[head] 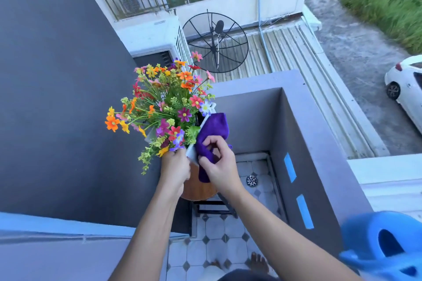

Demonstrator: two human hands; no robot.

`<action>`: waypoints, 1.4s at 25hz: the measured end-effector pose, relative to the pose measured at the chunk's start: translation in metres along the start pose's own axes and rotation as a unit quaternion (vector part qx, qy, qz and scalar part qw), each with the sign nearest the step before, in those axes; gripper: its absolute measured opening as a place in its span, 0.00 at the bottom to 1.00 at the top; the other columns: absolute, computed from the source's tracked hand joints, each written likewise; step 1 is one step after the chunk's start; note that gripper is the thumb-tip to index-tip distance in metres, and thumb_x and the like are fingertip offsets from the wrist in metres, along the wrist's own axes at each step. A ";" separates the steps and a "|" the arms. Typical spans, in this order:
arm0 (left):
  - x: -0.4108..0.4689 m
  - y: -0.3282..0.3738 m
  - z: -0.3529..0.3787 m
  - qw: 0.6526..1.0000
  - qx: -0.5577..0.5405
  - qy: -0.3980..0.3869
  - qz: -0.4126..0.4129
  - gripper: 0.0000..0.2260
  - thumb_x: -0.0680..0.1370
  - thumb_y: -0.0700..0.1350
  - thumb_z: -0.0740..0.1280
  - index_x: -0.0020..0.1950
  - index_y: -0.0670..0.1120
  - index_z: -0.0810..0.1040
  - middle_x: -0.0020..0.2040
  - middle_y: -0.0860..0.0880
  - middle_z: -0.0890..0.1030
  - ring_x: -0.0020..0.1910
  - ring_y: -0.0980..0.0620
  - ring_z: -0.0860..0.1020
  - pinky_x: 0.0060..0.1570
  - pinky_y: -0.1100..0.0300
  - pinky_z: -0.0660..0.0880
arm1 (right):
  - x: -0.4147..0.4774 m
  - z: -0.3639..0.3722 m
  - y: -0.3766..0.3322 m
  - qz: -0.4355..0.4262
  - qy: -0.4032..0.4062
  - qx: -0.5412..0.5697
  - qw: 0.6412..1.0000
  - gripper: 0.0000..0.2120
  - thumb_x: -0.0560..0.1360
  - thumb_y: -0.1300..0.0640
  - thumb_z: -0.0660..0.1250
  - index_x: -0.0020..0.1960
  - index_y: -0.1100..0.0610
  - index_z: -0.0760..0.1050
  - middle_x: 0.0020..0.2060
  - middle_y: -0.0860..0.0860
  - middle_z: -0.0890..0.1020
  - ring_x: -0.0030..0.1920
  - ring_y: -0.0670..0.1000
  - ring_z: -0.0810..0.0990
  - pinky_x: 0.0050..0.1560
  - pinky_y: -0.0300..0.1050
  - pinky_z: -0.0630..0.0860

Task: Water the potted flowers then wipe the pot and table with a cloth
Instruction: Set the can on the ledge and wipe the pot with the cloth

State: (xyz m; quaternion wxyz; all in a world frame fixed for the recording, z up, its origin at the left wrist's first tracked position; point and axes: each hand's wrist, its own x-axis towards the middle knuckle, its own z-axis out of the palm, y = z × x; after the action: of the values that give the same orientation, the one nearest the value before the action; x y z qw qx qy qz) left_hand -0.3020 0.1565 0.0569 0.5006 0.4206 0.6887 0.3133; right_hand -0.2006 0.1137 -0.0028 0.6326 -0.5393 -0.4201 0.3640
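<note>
While the left hand (174, 167) grips the near corner of the white pot (191, 155), the right hand (219, 164) is closed on a purple cloth (213, 131) and presses it against the pot's right side. The pot, full of flowers (164, 107), stands on a round wooden table (196, 187), over its far edge. A blue watering can (383, 246) sits on the balcony wall (319, 125) at the lower right, well apart from the pot.
</note>
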 end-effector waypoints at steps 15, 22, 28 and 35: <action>-0.016 0.021 -0.013 0.998 -0.051 -0.028 0.021 0.14 0.80 0.35 0.52 0.35 0.48 0.61 0.29 0.49 0.59 0.18 0.58 0.56 0.20 0.68 0.50 | -0.031 0.016 -0.013 -0.016 0.037 -0.018 0.999 0.15 0.68 0.73 0.67 0.48 0.55 0.77 0.44 0.42 0.80 0.47 0.47 0.78 0.53 0.43 0.75; -0.026 0.021 -0.017 0.995 -0.086 -0.055 -0.009 0.13 0.82 0.39 0.55 0.37 0.48 0.60 0.27 0.50 0.62 0.18 0.58 0.58 0.19 0.69 0.52 | -0.013 0.008 -0.036 -0.063 0.091 -0.014 0.994 0.18 0.72 0.70 0.68 0.53 0.48 0.76 0.49 0.42 0.82 0.52 0.48 0.80 0.55 0.42 0.75; -0.034 0.015 -0.019 0.991 -0.099 -0.083 -0.018 0.17 0.80 0.35 0.53 0.34 0.49 0.58 0.25 0.52 0.61 0.18 0.59 0.55 0.20 0.69 0.49 | 0.024 -0.022 0.002 -0.009 0.161 -0.079 0.984 0.16 0.75 0.66 0.67 0.56 0.48 0.71 0.53 0.51 0.78 0.55 0.55 0.77 0.59 0.48 0.72; -0.028 0.016 -0.016 0.992 -0.097 -0.070 -0.027 0.15 0.81 0.36 0.54 0.36 0.49 0.58 0.28 0.51 0.59 0.18 0.59 0.55 0.20 0.68 0.49 | -0.011 -0.007 0.018 0.032 0.109 -0.063 0.991 0.15 0.72 0.70 0.67 0.52 0.52 0.74 0.49 0.47 0.79 0.51 0.52 0.77 0.54 0.46 0.74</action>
State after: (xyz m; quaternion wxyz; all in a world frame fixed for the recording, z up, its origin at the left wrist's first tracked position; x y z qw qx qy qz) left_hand -0.3086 0.1385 0.0869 0.5944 0.3725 0.6291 0.3350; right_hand -0.1986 0.1042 -0.0222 0.6278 -0.6276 -0.3530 0.2955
